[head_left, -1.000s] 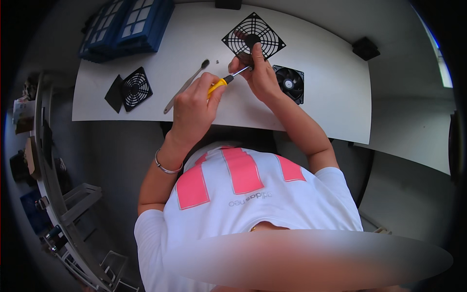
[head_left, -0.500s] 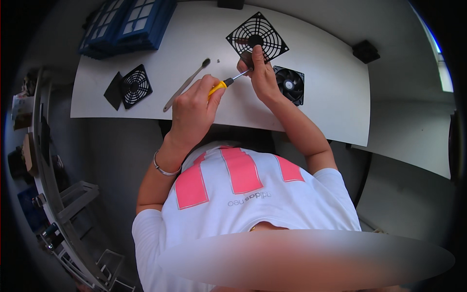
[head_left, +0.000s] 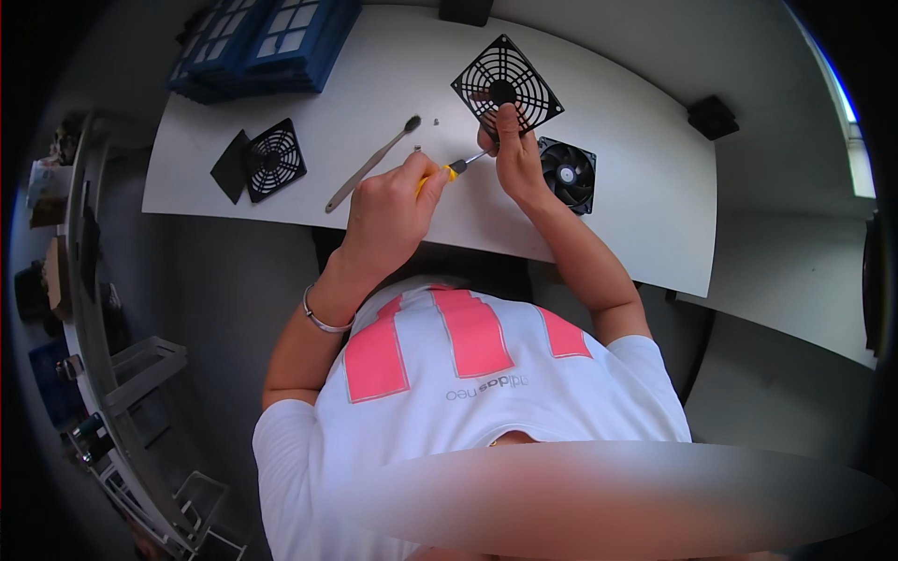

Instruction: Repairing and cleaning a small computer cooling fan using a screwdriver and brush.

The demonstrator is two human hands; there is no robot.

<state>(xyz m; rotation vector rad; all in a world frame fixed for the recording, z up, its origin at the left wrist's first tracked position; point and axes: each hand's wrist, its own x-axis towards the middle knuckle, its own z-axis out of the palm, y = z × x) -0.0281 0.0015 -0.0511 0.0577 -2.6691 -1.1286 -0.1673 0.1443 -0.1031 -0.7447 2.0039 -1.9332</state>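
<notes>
My left hand is closed round a yellow-handled screwdriver, its shaft pointing up to the lower edge of a square black fan grille. My right hand grips that grille at its lower corner, thumb on top, fingers partly hidden behind it; whether the tip touches a screw is too small to tell. A black fan lies on the white table, partly behind my right hand. A long grey brush and two tiny metal bits lie left of the grille.
At the left lie another grille and a dark square sheet. Blue framed filters stand stacked at the back left. A dark device is beyond the table's right edge, and a cluttered rack is at the far left.
The view has shifted, with table items appearing farther right. Both hands, grille and screwdriver keep much the same pose. A second tiny bit now shows beside the screwdriver.
</notes>
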